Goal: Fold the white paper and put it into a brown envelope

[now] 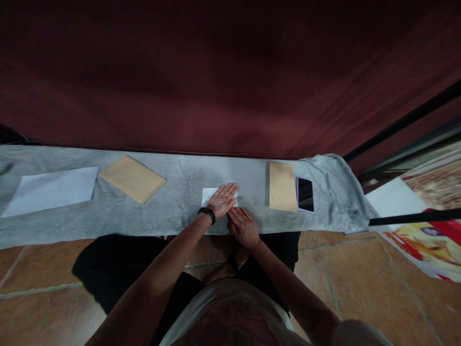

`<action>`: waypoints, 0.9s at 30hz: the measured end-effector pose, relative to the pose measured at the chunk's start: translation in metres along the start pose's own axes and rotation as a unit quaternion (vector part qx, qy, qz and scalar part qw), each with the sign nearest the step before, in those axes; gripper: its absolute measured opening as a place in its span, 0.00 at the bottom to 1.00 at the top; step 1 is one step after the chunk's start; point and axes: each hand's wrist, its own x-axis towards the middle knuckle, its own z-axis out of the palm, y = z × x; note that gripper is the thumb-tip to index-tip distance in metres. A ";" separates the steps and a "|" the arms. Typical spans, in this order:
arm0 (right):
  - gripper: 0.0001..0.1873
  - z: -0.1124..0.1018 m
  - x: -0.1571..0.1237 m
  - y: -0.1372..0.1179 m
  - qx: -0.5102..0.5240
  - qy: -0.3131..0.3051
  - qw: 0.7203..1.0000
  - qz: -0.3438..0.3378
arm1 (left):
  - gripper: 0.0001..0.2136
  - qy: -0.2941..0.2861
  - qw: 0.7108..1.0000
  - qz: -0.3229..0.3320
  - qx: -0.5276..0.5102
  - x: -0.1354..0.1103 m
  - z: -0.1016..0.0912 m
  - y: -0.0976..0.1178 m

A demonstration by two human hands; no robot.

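Note:
A small white sheet of paper (208, 195), which looks folded, lies on the grey cloth in front of me. Across it my left hand (222, 199) is laid flat, fingers stretched toward the upper right, with a black band on the wrist. My right hand (245, 227) rests at the paper's lower right corner, its fingers extended and close to the left hand's heel. Part of the paper is hidden under the left hand.
The grey cloth (180, 211) covers a narrow bench against a dark red wall. To the left lie a brown envelope (133, 179) and white paper sheets (54, 191). On the right are brown envelopes (282, 186) beside a phone (305, 194). A colourful box (432, 245) stands far right.

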 end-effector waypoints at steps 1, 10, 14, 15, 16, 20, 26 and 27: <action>0.25 0.000 0.000 0.000 -0.002 0.000 1.000 -0.001 | 0.27 0.003 1.000 -0.003 0.000 0.000 0.001 0.000; 0.24 0.004 0.006 0.002 -0.020 0.009 1.000 0.020 | 0.26 0.041 0.997 -0.055 0.033 -0.070 0.000 0.007; 0.27 0.009 0.019 0.009 -0.045 0.017 0.998 0.029 | 0.28 0.083 0.982 -0.158 0.058 -0.102 0.001 0.006; 0.27 0.010 0.022 0.010 -0.050 0.021 0.998 0.034 | 0.29 0.091 0.978 -0.176 0.060 -0.104 0.001 0.006; 0.28 0.012 0.025 0.012 -0.055 0.027 0.997 0.040 | 0.29 0.096 0.976 -0.186 0.061 -0.105 0.001 0.006; 0.28 0.019 0.030 0.013 -0.062 0.051 0.994 0.068 | 0.30 0.098 0.974 -0.195 0.065 -0.102 0.002 0.009; 0.29 0.026 0.031 0.011 -0.060 0.064 0.992 0.096 | 0.30 0.076 0.971 -0.209 0.085 -0.102 0.001 0.010; 0.29 0.027 0.031 0.011 -0.060 0.064 0.992 0.096 | 0.30 0.072 0.971 -0.210 0.088 -0.102 0.001 0.010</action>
